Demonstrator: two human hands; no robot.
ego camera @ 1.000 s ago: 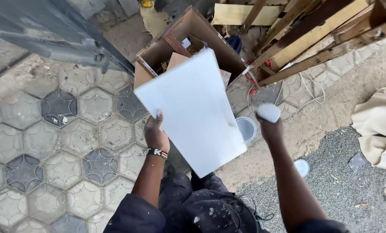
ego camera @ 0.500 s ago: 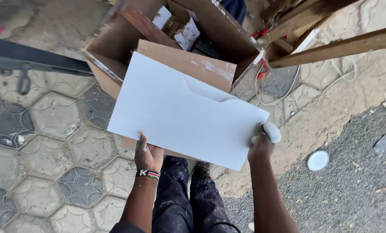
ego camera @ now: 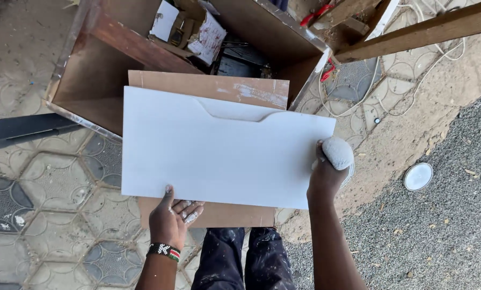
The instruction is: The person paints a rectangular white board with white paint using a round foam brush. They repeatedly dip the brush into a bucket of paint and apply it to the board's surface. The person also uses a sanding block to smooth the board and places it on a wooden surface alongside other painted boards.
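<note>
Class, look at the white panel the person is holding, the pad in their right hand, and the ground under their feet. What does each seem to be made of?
White panel: probably painted or laminated wood board, smooth and matt, with a curved notch cut in its top edge.
Pad: looks like white cloth or sponge bunched in the right hand; which one is unclear.
Ground: hexagonal paving blocks, likely concrete, worn.

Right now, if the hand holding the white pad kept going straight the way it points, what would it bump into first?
The right hand with the white pad points up and slightly left, along the right edge of the white board. It already touches that edge. Past it, the wooden box seems next, though depth is hard to judge.
</note>
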